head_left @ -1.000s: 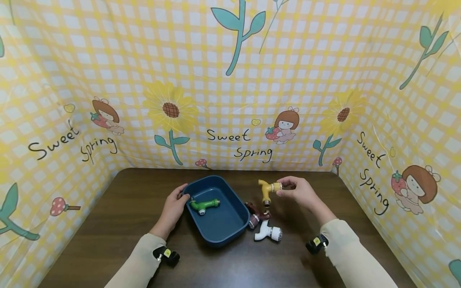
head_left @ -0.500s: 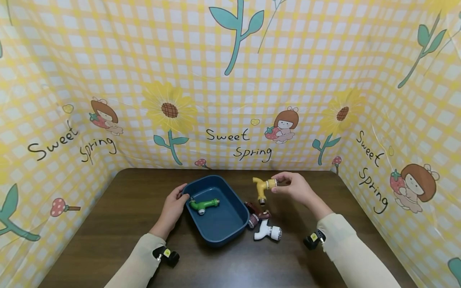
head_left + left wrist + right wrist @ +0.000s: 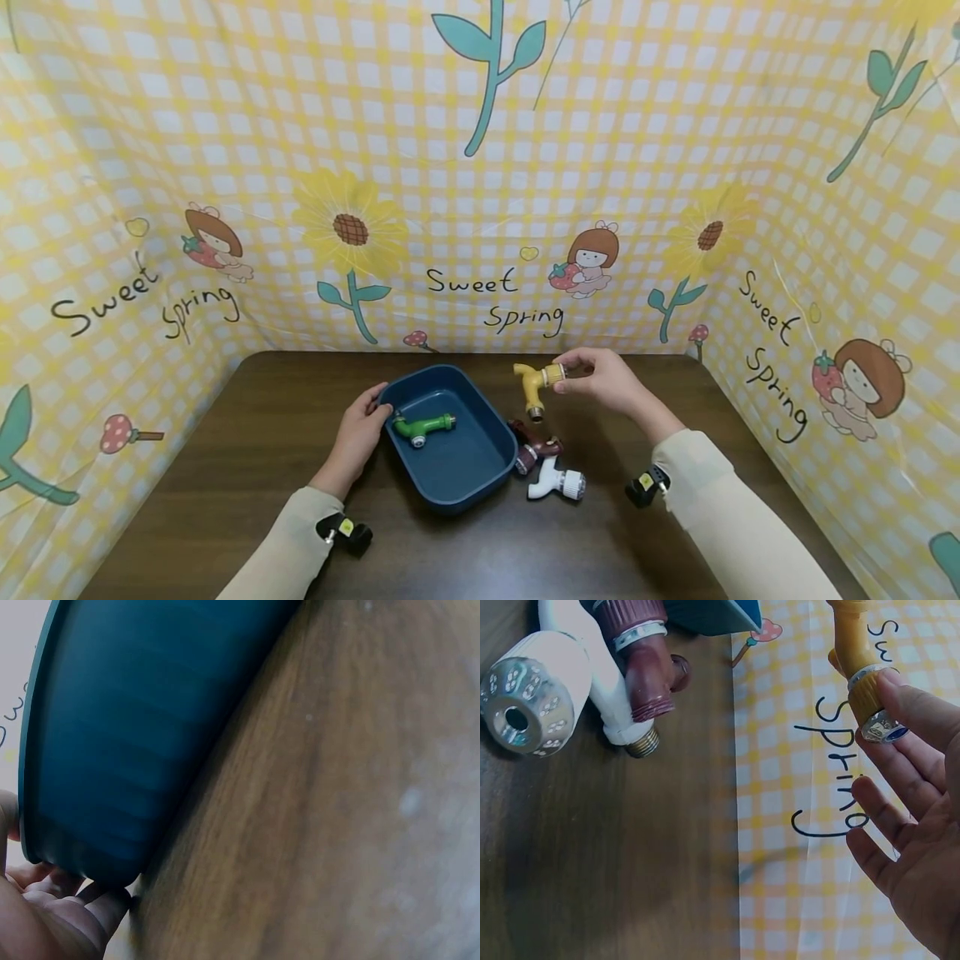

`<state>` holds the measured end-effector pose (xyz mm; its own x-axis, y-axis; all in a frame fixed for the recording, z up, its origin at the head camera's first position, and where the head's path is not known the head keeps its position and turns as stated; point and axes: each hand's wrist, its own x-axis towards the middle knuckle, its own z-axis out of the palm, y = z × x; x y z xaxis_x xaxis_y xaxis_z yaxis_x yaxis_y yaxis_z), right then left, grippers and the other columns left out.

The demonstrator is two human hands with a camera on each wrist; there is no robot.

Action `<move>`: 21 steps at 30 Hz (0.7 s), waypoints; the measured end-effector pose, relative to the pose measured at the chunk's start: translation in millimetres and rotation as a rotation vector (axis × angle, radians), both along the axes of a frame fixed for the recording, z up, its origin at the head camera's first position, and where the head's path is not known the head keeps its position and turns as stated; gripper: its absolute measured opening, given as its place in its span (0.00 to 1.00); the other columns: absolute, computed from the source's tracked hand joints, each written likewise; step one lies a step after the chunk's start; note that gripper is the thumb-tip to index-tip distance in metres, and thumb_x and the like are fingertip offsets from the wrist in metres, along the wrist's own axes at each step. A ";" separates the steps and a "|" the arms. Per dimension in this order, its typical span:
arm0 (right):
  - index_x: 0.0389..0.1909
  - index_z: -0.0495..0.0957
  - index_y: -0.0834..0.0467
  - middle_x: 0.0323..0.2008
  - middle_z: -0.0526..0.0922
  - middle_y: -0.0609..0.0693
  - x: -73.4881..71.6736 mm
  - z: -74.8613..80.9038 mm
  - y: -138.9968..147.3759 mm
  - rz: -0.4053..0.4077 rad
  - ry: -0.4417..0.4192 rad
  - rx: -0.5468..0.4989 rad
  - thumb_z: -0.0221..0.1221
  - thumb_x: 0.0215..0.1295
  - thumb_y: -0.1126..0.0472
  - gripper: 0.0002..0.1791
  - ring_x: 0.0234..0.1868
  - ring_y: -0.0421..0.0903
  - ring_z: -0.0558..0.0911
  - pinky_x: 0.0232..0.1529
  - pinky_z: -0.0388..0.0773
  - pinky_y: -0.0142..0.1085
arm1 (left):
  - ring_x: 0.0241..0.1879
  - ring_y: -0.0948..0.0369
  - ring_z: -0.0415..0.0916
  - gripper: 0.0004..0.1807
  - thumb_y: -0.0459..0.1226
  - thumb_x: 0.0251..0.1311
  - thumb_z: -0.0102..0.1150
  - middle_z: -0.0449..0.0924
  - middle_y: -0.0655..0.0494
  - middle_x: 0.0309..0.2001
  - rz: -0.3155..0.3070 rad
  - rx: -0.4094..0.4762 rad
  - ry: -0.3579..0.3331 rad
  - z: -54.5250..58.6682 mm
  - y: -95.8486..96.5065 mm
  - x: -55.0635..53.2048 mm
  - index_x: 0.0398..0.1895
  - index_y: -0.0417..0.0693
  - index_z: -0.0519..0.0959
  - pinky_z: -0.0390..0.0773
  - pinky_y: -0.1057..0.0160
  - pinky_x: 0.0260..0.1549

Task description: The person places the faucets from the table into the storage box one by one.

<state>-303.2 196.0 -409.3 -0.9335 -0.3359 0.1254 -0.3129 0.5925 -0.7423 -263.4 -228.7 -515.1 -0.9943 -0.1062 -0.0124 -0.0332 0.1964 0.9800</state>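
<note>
My right hand (image 3: pixel 606 381) pinches a yellow faucet (image 3: pixel 533 385) by its ribbed knob, holding it up beyond the tub's right side. In the right wrist view, thumb and forefinger clasp that knob while the other fingers stay spread. A blue plastic tub (image 3: pixel 450 492) stands on the table, and my left hand (image 3: pixel 360 437) grips its left rim near the far corner. The left wrist view shows fingers curled under the tub's wall (image 3: pixel 150 735). Inside the tub lies a green faucet (image 3: pixel 426 427).
A dark red faucet (image 3: pixel 531 450) lies against the tub's right side. Just in front of it is a white faucet (image 3: pixel 555 482) with a silver-ended knob. Behind the brown wooden table (image 3: pixel 247 467) hangs a yellow checked cloth (image 3: pixel 465 208), which also closes off both sides.
My right hand has carried the yellow faucet left and slightly away from me, closer to the tub. The left hand and the tub keep their place.
</note>
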 end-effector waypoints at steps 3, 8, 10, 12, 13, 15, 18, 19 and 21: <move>0.51 0.86 0.49 0.45 0.85 0.47 -0.8 3.3 -4.0 0.022 0.006 0.011 0.76 0.55 0.47 0.23 0.45 0.49 0.80 0.47 0.77 0.43 | 0.72 0.49 0.63 0.28 0.37 0.77 0.48 0.64 0.39 0.75 -0.003 0.001 -0.003 0.0 -0.5 0.3 0.78 0.44 0.62 0.64 0.48 0.70; 0.51 0.86 0.48 0.44 0.85 0.46 -0.9 7.3 -9.7 0.038 -0.007 0.016 0.76 0.55 0.45 0.24 0.44 0.47 0.82 0.45 0.79 0.42 | 0.73 0.49 0.62 0.28 0.37 0.77 0.48 0.64 0.39 0.75 -0.001 -0.008 -0.003 -0.7 -0.5 0.5 0.78 0.45 0.63 0.64 0.48 0.70; 0.51 0.85 0.48 0.45 0.86 0.47 -0.4 9.7 -12.0 0.044 -0.015 0.013 0.76 0.55 0.45 0.24 0.44 0.47 0.82 0.44 0.80 0.42 | 0.73 0.50 0.62 0.28 0.37 0.77 0.48 0.63 0.39 0.75 -0.002 -0.012 -0.001 -1.0 -0.7 0.6 0.78 0.45 0.63 0.64 0.47 0.70; 0.51 0.86 0.48 0.45 0.86 0.47 -0.3 12.2 -14.5 0.048 -0.021 0.012 0.76 0.55 0.46 0.24 0.44 0.47 0.82 0.44 0.80 0.41 | 0.73 0.49 0.62 0.28 0.37 0.77 0.48 0.64 0.39 0.75 -0.003 -0.011 0.001 -1.0 -0.7 0.6 0.78 0.44 0.63 0.64 0.47 0.70; 0.51 0.86 0.48 0.45 0.86 0.47 -0.3 13.3 -16.0 0.050 -0.023 0.010 0.76 0.55 0.46 0.23 0.44 0.47 0.82 0.44 0.80 0.41 | 0.73 0.49 0.62 0.28 0.37 0.77 0.48 0.64 0.39 0.75 -0.003 -0.010 0.002 -1.0 -0.7 0.6 0.78 0.44 0.63 0.63 0.47 0.70; 0.50 0.86 0.48 0.45 0.86 0.47 -0.5 15.7 -19.2 0.057 -0.022 0.010 0.76 0.55 0.47 0.22 0.44 0.47 0.82 0.44 0.80 0.42 | 0.72 0.50 0.62 0.28 0.37 0.77 0.48 0.64 0.39 0.75 -0.002 -0.008 0.005 -0.9 -0.6 0.6 0.78 0.44 0.63 0.64 0.48 0.70; 0.50 0.86 0.48 0.44 0.86 0.46 -1.1 18.6 -23.8 0.068 -0.010 0.018 0.76 0.55 0.48 0.22 0.44 0.47 0.82 0.45 0.80 0.43 | 0.72 0.50 0.63 0.28 0.36 0.77 0.48 0.65 0.39 0.75 0.000 0.000 0.007 -0.9 -0.3 0.0 0.77 0.44 0.63 0.64 0.48 0.70; 0.50 0.86 0.48 0.44 0.86 0.45 -1.4 19.5 -25.3 0.072 -0.003 0.025 0.76 0.55 0.48 0.22 0.45 0.47 0.82 0.46 0.80 0.43 | 0.72 0.50 0.63 0.28 0.36 0.77 0.48 0.65 0.39 0.74 0.001 0.002 0.007 -1.0 -0.3 -0.2 0.77 0.44 0.63 0.64 0.49 0.70; 0.50 0.86 0.47 0.45 0.86 0.45 -1.8 20.8 -28.1 0.079 0.008 0.037 0.76 0.55 0.47 0.22 0.46 0.46 0.82 0.47 0.80 0.43 | 0.72 0.51 0.63 0.28 0.37 0.77 0.48 0.65 0.40 0.74 0.001 0.000 0.006 -1.1 -0.4 -0.4 0.77 0.44 0.63 0.64 0.49 0.70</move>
